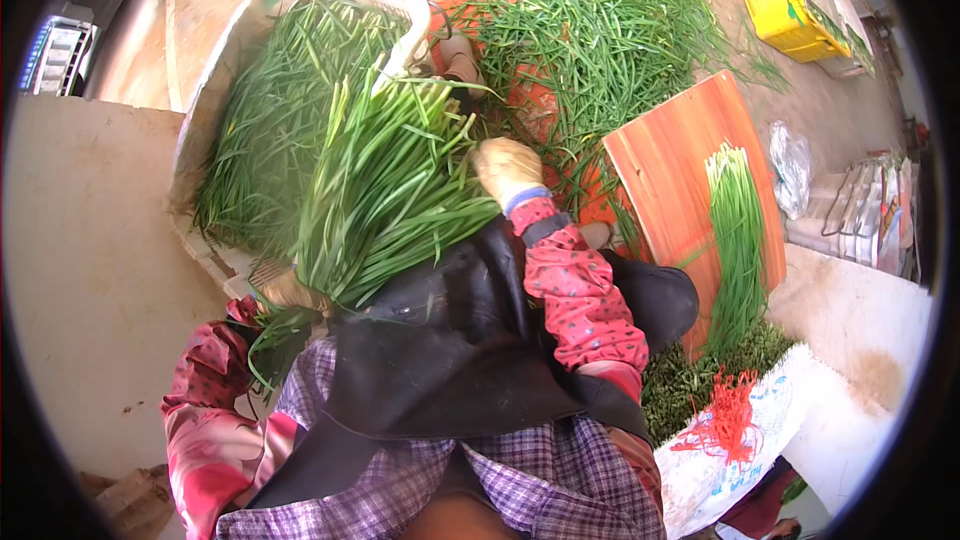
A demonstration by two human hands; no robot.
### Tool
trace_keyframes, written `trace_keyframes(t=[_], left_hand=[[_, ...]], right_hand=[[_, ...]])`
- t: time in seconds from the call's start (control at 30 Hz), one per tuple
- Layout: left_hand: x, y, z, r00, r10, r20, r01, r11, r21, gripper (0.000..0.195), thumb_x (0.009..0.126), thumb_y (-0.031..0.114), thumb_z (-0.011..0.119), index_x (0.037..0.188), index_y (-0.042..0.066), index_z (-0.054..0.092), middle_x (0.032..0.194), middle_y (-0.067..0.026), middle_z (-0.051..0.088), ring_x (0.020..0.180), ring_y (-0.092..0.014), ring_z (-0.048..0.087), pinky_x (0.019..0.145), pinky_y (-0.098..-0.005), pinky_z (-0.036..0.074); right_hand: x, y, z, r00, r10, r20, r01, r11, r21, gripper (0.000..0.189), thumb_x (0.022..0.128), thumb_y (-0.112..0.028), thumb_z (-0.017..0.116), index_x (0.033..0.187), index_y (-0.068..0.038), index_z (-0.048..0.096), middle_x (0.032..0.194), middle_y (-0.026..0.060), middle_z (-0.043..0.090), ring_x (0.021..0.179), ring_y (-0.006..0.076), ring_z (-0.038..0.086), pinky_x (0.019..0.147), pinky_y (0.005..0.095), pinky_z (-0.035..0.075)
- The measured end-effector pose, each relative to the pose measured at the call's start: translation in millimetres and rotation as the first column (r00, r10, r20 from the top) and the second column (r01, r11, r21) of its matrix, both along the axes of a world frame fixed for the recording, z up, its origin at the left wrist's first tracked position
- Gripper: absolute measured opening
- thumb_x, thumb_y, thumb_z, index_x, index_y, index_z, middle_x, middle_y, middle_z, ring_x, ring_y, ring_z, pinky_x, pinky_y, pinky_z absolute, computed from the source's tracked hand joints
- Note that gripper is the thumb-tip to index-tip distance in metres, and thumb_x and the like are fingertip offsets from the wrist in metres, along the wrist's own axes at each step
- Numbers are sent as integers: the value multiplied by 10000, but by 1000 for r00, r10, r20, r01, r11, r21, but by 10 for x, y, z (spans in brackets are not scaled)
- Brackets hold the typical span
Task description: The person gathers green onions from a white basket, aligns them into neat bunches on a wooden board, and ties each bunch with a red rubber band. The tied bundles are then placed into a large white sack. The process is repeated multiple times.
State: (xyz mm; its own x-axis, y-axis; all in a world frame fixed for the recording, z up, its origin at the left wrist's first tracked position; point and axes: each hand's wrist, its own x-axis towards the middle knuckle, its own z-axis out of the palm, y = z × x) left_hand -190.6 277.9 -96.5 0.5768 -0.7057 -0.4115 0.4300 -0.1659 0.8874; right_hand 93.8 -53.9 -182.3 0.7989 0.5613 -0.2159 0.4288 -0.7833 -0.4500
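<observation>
A large bunch of green garlic chives (397, 180) lies across the black apron on my lap, by the white plastic crate. My left hand (289, 289), gloved, grips the leafy lower end of the bunch, partly hidden by leaves. At the stem end, my gloved right hand (508, 169) touches the bunch's right side; its fingertips are blurred, so its hold is unclear. More loose chives (262, 120) fill the white plastic crate (196, 112) at the left. On a wooden board (667, 165) to the right lies a neat bundle of chives (735, 240), stem ends together.
Loose chives (607, 37) are heaped on an orange sheet ahead. A yellow box (787, 7) stands at the far right. Red ties (727, 416) lie on a white woven sack (772, 405) at the lower right. Part of another person (761, 502) shows at the bottom right.
</observation>
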Motion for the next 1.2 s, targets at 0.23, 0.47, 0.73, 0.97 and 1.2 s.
trace_keyframes(t=[0.23, 0.47, 0.73, 0.97, 1.2], left_hand=[[-408, 35, -324, 866, 447, -225, -441, 894, 78, 236, 878, -52, 676, 1111, -40, 645, 903, -118, 704, 770, -216, 668, 664, -360, 553], [-249, -62, 9, 925, 264, 272, -365, 816, 448, 584, 718, 103, 825, 1250, 3, 607, 1023, -58, 710, 881, -231, 663, 742, -356, 544], [-159, 10, -81, 942, 334, 7, -332, 934, 129, 136, 771, 57, 718, 892, -4, 715, 785, -32, 683, 688, -201, 642, 620, -361, 531], [-288, 139, -283, 910, 383, -159, -379, 924, 54, 124, 784, 41, 723, 893, -17, 710, 805, -64, 688, 712, -221, 655, 620, -365, 539], [-355, 198, -384, 917, 345, -201, -353, 936, -2, 113, 797, 25, 727, 894, -29, 705, 825, -96, 692, 736, -241, 669, 620, -369, 547]], right_hand=[[369, -820, 120, 914, -405, -3, 395, 891, 225, 304, 942, -370, 588, 889, -91, 695, 831, 142, 669, 765, 335, 642, 694, 439, 506], [-30, 294, 405, 808, 132, -574, 185, 868, 461, 576, 841, -384, 766, 1275, -36, 615, 1210, 109, 667, 1102, 228, 602, 993, 355, 442], [51, -132, -288, 832, -35, -554, 501, 478, 722, 215, 961, -272, 605, 923, -89, 713, 838, 54, 729, 745, 203, 675, 670, 336, 522], [715, -1157, 220, 439, -481, -759, 898, 272, 347, 349, 958, -261, 633, 1236, -53, 601, 1174, 124, 676, 924, 235, 690, 796, 433, 576], [-333, -352, -193, 968, -31, -250, 158, 848, 507, 266, 909, -199, 710, 1128, -58, 658, 990, 46, 680, 893, 182, 643, 779, 321, 521]])
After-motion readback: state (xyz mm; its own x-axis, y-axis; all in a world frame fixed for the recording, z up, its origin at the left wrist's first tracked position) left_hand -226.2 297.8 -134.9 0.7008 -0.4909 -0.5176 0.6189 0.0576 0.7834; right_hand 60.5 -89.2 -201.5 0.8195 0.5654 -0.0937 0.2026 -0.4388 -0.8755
